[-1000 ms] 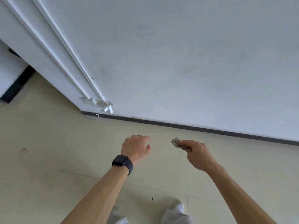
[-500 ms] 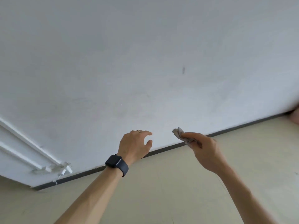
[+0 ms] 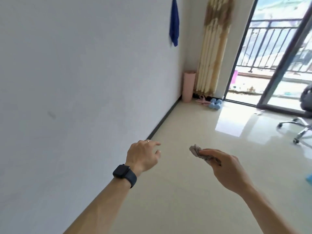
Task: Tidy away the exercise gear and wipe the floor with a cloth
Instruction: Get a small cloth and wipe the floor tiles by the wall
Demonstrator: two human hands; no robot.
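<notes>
Up front, the right hand (image 3: 226, 168) is gripping a crumpled grey cloth (image 3: 197, 152) between thumb and curled fingers, holding it in the air above the glossy cream tiled floor (image 3: 185, 191). Beside it, the left hand (image 3: 143, 156), wearing a black smartwatch (image 3: 124, 173) at the wrist and a thin ring (image 3: 147, 141), is hovering empty with its fingers loosely spread, near the white wall (image 3: 76, 81). Far off in the corner, a rolled pink exercise mat (image 3: 189, 86) is standing upright against the wall, just beside a beige patterned curtain (image 3: 212, 48), and a pair of light blue dumbbells (image 3: 215, 103) is lying on the floor near it. A dark blue towel (image 3: 174, 22) is hanging high on the wall, and a wheeled office chair (image 3: 302, 130) is sitting at the right edge.
</notes>
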